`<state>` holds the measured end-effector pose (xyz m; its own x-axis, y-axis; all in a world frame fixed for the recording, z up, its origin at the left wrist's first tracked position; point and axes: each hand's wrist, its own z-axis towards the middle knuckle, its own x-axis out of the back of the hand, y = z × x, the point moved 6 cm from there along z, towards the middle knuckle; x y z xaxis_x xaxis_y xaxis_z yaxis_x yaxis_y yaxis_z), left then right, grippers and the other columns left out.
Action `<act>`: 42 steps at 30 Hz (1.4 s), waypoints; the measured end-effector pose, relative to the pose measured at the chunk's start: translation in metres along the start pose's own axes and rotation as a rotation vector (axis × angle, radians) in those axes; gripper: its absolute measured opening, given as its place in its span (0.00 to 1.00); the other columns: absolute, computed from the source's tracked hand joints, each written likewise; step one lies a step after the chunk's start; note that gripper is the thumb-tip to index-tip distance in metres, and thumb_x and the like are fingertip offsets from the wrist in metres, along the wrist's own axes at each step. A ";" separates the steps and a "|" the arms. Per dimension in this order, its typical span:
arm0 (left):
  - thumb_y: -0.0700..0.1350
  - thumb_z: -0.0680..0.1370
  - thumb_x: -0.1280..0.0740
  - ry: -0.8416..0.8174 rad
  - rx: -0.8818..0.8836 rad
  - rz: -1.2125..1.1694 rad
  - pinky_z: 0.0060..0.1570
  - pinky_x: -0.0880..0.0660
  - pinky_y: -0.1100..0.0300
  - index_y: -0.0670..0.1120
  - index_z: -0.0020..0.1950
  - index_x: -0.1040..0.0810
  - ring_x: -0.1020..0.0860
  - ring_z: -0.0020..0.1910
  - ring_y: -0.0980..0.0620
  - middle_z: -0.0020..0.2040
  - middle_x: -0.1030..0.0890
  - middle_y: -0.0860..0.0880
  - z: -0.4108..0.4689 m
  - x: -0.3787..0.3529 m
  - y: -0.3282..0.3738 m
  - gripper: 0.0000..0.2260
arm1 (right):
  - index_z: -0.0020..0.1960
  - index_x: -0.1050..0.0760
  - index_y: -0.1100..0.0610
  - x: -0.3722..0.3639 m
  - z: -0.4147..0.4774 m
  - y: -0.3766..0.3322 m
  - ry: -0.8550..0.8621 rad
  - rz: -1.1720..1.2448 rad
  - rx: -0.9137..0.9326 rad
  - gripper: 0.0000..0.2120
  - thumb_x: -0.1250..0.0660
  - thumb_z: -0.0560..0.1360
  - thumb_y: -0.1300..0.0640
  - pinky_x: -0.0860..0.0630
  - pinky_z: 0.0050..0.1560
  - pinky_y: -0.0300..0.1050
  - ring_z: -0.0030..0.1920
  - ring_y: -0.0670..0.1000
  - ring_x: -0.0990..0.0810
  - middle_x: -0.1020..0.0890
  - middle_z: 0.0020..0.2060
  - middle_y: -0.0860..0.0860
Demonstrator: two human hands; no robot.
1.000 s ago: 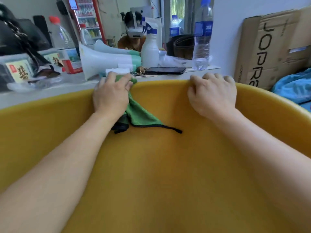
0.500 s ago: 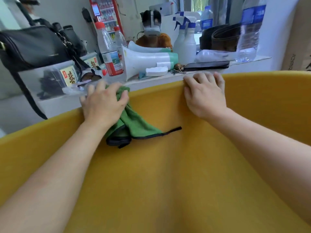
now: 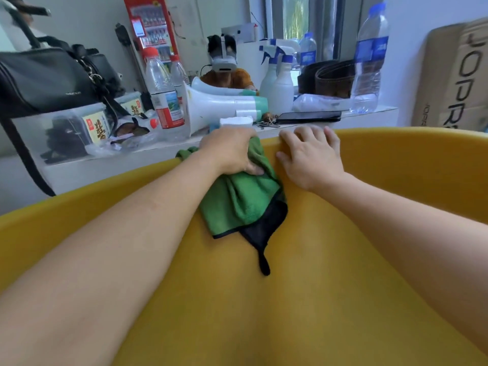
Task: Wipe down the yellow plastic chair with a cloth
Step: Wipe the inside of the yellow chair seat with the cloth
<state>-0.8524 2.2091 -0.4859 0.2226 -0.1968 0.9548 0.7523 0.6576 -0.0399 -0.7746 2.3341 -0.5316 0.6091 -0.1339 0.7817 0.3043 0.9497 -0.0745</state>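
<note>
Sliding along the top rim, the left hand (image 3: 232,150) has carried the green cloth (image 3: 237,202) across until it sits directly in front of the white megaphone (image 3: 219,107), nearly against the right hand (image 3: 310,157), which has kept its place on the rim.

Behind the yellow chair (image 3: 317,286), a crowded ledge runs either side of the megaphone. To its left are a red-capped water bottle (image 3: 162,99), a clear plastic box (image 3: 66,130) and a black handbag (image 3: 47,77). To its right are two white spray bottles (image 3: 284,85), a black phone (image 3: 309,117), what looks like a coiled leather belt (image 3: 334,77), a tall water bottle (image 3: 368,62) and, farthest off, a cardboard box (image 3: 454,75). None of these touches the chair's inner face.

The cloth is draped over the rim just below the megaphone. Its bulk hangs bunched down the chair's inner face, with a black edge strip trailing lowest. The left fingers curl over the rim on top of the cloth, and the thumb pins the fabric against the plastic. The right fingers bend over the bare rim beside it and grip the chair, the thumb spread on the inner face close to the cloth's edge.
</note>
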 end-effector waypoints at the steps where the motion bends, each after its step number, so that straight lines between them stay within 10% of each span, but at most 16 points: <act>1: 0.65 0.60 0.24 0.010 0.017 -0.008 0.51 0.27 0.53 0.57 0.58 0.26 0.24 0.58 0.43 0.58 0.21 0.49 -0.002 0.000 -0.006 0.30 | 0.71 0.37 0.47 0.000 0.000 0.001 0.003 -0.014 0.014 0.21 0.46 0.79 0.42 0.51 0.72 0.55 0.71 0.56 0.37 0.30 0.67 0.52; 5: 0.62 0.58 0.22 -0.019 0.199 -0.061 0.53 0.26 0.52 0.58 0.63 0.29 0.24 0.56 0.42 0.58 0.20 0.48 -0.046 0.014 -0.072 0.36 | 0.71 0.37 0.47 0.000 0.001 0.000 -0.008 -0.015 0.007 0.21 0.45 0.79 0.43 0.50 0.72 0.55 0.71 0.57 0.37 0.30 0.67 0.53; 12: 0.53 0.61 0.21 -0.150 0.447 -0.112 0.37 0.26 0.59 0.51 0.40 0.21 0.21 0.41 0.50 0.39 0.19 0.52 -0.161 0.043 -0.179 0.15 | 0.71 0.36 0.50 0.004 0.004 -0.011 -0.092 -0.020 -0.061 0.22 0.44 0.78 0.45 0.51 0.73 0.58 0.72 0.59 0.39 0.31 0.69 0.57; 25: 0.57 0.68 0.27 -0.011 0.170 0.128 0.57 0.29 0.48 0.49 0.76 0.48 0.29 0.67 0.43 0.73 0.34 0.46 -0.119 0.015 -0.124 0.44 | 0.72 0.36 0.56 0.009 -0.004 -0.215 -0.225 0.170 0.239 0.24 0.47 0.77 0.55 0.41 0.69 0.55 0.71 0.55 0.35 0.29 0.69 0.54; 35: 0.53 0.68 0.27 -0.236 0.634 0.061 0.43 0.23 0.54 0.47 0.49 0.24 0.23 0.43 0.44 0.45 0.21 0.46 -0.260 0.061 -0.244 0.16 | 0.72 0.38 0.57 0.005 -0.017 -0.213 -0.134 0.123 0.223 0.25 0.43 0.78 0.49 0.46 0.73 0.59 0.72 0.60 0.37 0.32 0.71 0.59; 42: 0.49 0.68 0.27 -0.152 0.450 0.277 0.36 0.31 0.55 0.45 0.60 0.32 0.24 0.47 0.44 0.47 0.25 0.48 -0.237 0.054 -0.200 0.24 | 0.73 0.39 0.58 0.033 -0.023 -0.270 -0.319 0.027 0.280 0.25 0.44 0.77 0.60 0.38 0.71 0.59 0.75 0.58 0.41 0.34 0.73 0.57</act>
<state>-0.8438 1.8950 -0.4965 0.2570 0.1131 0.9598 0.3314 0.9226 -0.1975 -0.8196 2.0666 -0.5000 0.3436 -0.0555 0.9375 0.0542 0.9978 0.0392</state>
